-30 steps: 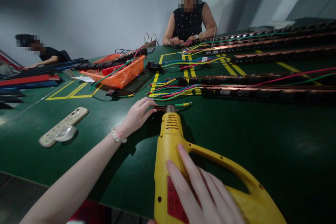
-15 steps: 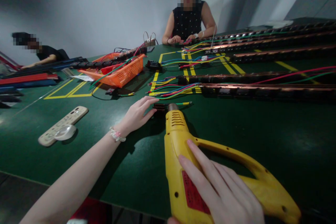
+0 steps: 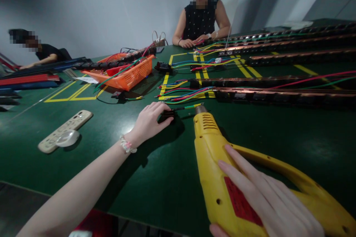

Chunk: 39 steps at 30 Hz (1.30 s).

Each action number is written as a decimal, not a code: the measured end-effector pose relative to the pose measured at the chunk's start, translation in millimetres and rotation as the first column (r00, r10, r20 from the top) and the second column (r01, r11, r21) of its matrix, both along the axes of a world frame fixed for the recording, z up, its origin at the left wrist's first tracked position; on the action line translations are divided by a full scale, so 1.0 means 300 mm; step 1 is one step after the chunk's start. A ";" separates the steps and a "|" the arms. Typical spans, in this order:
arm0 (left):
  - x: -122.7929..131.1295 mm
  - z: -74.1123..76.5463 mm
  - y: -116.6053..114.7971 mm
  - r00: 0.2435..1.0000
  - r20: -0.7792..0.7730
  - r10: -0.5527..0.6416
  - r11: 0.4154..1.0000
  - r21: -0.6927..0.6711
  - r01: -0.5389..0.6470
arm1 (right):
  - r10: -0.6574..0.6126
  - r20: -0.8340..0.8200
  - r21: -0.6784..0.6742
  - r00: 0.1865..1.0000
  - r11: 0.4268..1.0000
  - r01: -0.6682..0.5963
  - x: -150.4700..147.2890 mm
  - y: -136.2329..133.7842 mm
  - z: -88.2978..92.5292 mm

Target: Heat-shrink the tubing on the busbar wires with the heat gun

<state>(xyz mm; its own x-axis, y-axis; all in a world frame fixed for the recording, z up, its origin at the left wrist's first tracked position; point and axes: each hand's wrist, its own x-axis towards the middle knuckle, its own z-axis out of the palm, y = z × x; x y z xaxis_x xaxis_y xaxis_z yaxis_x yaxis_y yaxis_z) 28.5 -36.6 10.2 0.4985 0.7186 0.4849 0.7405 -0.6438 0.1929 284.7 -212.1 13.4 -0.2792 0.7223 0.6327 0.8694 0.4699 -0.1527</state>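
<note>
My right hand (image 3: 275, 192) is wrapped over the body of a yellow heat gun (image 3: 211, 155) with a red label. Its metal nozzle points away from me, close to the yellow end of a short green-and-yellow wire (image 3: 191, 107). That wire runs out of a small black block (image 3: 167, 114), which my left hand (image 3: 151, 120) pinches between thumb and fingers just above the green table (image 3: 155, 189). A beaded bracelet circles my left wrist.
Long black and copper-coloured bars (image 3: 283, 98) with coloured wires lie across the right side. An orange basket (image 3: 133, 76) stands at the back left. Nearer are a beige phone-like case (image 3: 63, 129) and a small whitish object (image 3: 67, 138). Two people (image 3: 200, 18) sit beyond.
The heat gun has moved right, its nozzle going from beside the black block to the wire's yellow end. My left hand has shifted slightly right with the block, and the wire now tilts upward.
</note>
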 end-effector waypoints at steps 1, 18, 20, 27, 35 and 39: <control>0.006 -0.002 -0.002 0.999 0.015 0.034 0.999 -0.008 -0.034 | -0.010 0.000 0.002 1.000 1.000 0.010 -0.001 -0.001 -0.002; 0.027 -0.028 0.009 0.979 0.170 0.112 0.991 -0.089 -0.098 | -0.034 0.023 0.057 0.999 0.998 0.033 -0.149 -0.031 -0.037; 0.026 -0.030 0.011 0.980 0.174 0.098 0.993 -0.081 -0.085 | -0.034 0.017 0.062 0.999 0.998 0.033 -0.172 -0.034 -0.042; 0.029 -0.030 0.012 0.985 0.171 0.037 0.998 -0.062 -0.026 | -0.042 -0.021 0.115 0.999 0.992 0.044 -0.215 -0.029 -0.047; 0.033 -0.018 0.004 0.994 0.110 -0.005 0.999 -0.032 0.008 | -0.038 -0.009 0.105 0.999 0.994 0.039 -0.211 -0.032 -0.048; 0.030 -0.018 0.000 0.997 0.083 -0.002 1.000 0.000 0.002 | -0.024 -0.014 0.093 1.000 0.995 0.025 -0.207 -0.035 -0.046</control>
